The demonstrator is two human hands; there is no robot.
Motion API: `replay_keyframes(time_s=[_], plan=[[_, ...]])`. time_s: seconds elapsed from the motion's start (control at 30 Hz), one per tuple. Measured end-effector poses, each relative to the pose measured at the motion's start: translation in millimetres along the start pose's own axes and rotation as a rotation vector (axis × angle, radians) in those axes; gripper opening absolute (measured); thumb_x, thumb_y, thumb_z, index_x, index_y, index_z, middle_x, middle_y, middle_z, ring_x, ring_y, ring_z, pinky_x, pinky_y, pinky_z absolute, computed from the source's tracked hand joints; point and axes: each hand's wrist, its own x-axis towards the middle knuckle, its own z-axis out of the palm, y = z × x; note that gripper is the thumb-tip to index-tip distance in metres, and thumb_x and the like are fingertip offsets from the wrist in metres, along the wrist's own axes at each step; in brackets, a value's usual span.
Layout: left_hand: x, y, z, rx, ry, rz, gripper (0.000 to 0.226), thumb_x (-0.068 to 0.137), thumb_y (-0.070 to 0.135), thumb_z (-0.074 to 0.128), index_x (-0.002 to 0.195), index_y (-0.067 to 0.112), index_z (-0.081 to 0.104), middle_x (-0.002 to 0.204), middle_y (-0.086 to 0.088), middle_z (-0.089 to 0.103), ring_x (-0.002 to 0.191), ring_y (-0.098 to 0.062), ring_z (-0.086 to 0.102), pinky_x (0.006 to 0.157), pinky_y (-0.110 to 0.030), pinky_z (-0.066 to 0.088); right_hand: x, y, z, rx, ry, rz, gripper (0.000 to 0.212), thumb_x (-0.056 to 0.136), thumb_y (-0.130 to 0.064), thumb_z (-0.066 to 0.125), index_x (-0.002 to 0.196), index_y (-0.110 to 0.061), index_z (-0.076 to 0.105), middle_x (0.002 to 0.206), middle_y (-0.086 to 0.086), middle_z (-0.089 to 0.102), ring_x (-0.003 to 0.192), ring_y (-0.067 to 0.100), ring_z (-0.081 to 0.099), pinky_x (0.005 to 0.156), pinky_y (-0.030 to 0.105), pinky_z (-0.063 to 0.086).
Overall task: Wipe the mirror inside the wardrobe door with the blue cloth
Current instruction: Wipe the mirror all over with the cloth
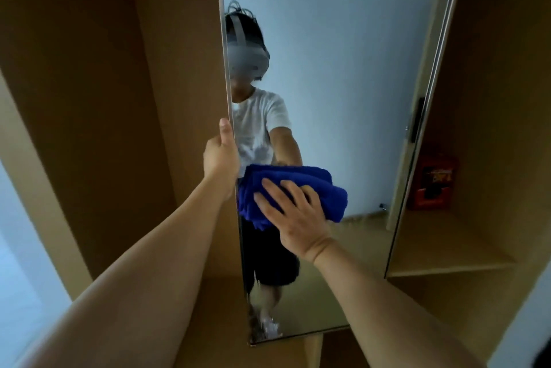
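Here, at the centre of the frame, a person presses a folded blue cloth (301, 188) flat against the mirror (343, 84) mounted on the inside of an open wardrobe door (179, 99). The right hand (293, 215), reaching in from the lower right, lies on top of the cloth with its fingers spread and nearly straight, pushing the cloth against the glass in the lower half of the mirror, close to its left edge. The left hand (222, 156), entering from the lower left, grips the door's left edge just beside the cloth, thumb pointing up along the edge and the fingers curled round behind it, out of sight.

The mirror runs tall and narrow from the top of the frame to the lower centre. It reflects the person in a white T-shirt (259, 123) and dark shorts (271, 254), wearing a head-mounted device (247, 57), before a pale blue wall. The cloth's reflection meets the cloth itself at the glass.

On the right of the frame, open wooden shelves (465, 251) stand inside the wardrobe; a red box (432, 183) sits at the back of one, well apart from the hands. The upper left is dark wood panelling.
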Motion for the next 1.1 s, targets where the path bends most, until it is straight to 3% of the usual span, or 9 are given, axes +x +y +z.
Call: replay_keyframes(time_s=[0.1,0.23,0.37,0.43,0.5,0.57,0.83,0.9,1.1], plan=[[-1.2,-3.7,1.0,0.002,0.017,0.051,0.077,0.095,0.059,0.021,0.113,-0.007,0.055,0.054,0.006,0.041,0.046,-0.009,0.036,0.051,-0.026,0.032,-28.4,-19.1,16.2,0.0,-0.05,-0.093,0.043,0.09,-0.017,0.043,0.133,-0.024,0.047,0.141,0.002,0.046,0.119,0.028,0.042,0.093,0.044,0.033],[1.1,-2.7,-3.1,-0.018,-0.036,-0.046,0.072,0.091,0.065,0.025,0.117,0.005,0.056,0.06,0.007,0.043,0.048,-0.006,0.038,0.05,-0.024,0.034,-45.0,-27.6,21.4,-0.017,-0.115,-0.195,0.041,0.087,-0.019,0.058,0.127,-0.024,0.054,0.137,0.002,0.052,0.116,0.027,0.046,0.092,0.043,0.037],[-7.5,-13.1,-6.9,0.008,-0.103,-0.123,0.076,0.087,0.071,0.023,0.126,0.012,0.05,0.094,-0.002,0.062,0.08,-0.015,0.058,0.07,-0.03,0.047,-25.6,-14.3,6.8,0.003,-0.067,-0.185,0.04,0.091,-0.015,0.048,0.13,-0.022,0.051,0.134,0.004,0.054,0.113,0.028,0.047,0.089,0.044,0.043],[-9.0,-18.0,-5.7,0.024,-0.085,-0.1,0.076,0.088,0.071,0.021,0.117,0.011,0.057,0.083,-0.002,0.061,0.07,-0.015,0.056,0.066,-0.032,0.046,-5.3,-5.2,-2.7,0.008,-0.024,-0.083,0.044,0.09,-0.015,0.046,0.133,-0.021,0.047,0.135,0.006,0.053,0.114,0.029,0.044,0.09,0.046,0.041],[-10.1,-22.9,-5.4,0.042,-0.076,-0.04,0.067,0.091,0.067,0.02,0.086,0.013,0.061,0.064,0.0,0.053,0.057,-0.014,0.05,0.061,-0.032,0.042,18.0,1.5,-11.6,0.008,0.049,0.036,0.045,0.088,-0.016,0.048,0.133,-0.02,0.048,0.134,0.007,0.054,0.115,0.03,0.044,0.09,0.045,0.04],[-11.8,-32.8,-6.0,0.019,-0.079,-0.026,0.06,0.094,0.062,0.022,0.07,0.018,0.055,0.064,0.0,0.056,0.061,-0.016,0.054,0.064,-0.031,0.045,34.2,6.3,-18.2,0.021,0.107,0.096,0.045,0.088,-0.013,0.05,0.132,-0.018,0.052,0.131,0.007,0.057,0.113,0.03,0.051,0.089,0.044,0.042],[-18.4,-58.6,-0.4,-0.034,-0.01,-0.052,0.064,0.095,0.058,0.028,0.119,0.008,0.06,0.1,-0.013,0.067,0.083,-0.021,0.062,0.075,-0.032,0.045,-21.9,-4.7,2.3,0.132,-0.007,-0.126,0.041,0.083,-0.007,0.058,0.124,-0.012,0.062,0.131,0.007,0.059,0.11,0.032,0.06,0.088,0.043,0.05],[-16.9,-59.2,0.0,-0.046,-0.008,-0.046,0.063,0.096,0.056,0.029,0.122,0.006,0.058,0.112,-0.015,0.065,0.1,-0.026,0.063,0.079,-0.031,0.046,-45.9,-13.1,13.9,0.144,-0.047,-0.167,0.038,0.085,-0.007,0.055,0.122,-0.012,0.063,0.13,0.007,0.059,0.108,0.032,0.06,0.086,0.043,0.051],[-21.9,-83.2,5.4,-0.14,-0.008,-0.107,0.058,0.095,0.057,0.029,0.125,0.018,0.058,0.119,-0.007,0.065,0.11,-0.023,0.06,0.099,-0.038,0.046,-84.4,-16.4,37.5,0.156,-0.108,-0.201,0.044,0.083,-0.011,0.067,0.125,-0.015,0.056,0.131,0.011,0.052,0.111,0.029,0.053,0.088,0.041,0.049]])
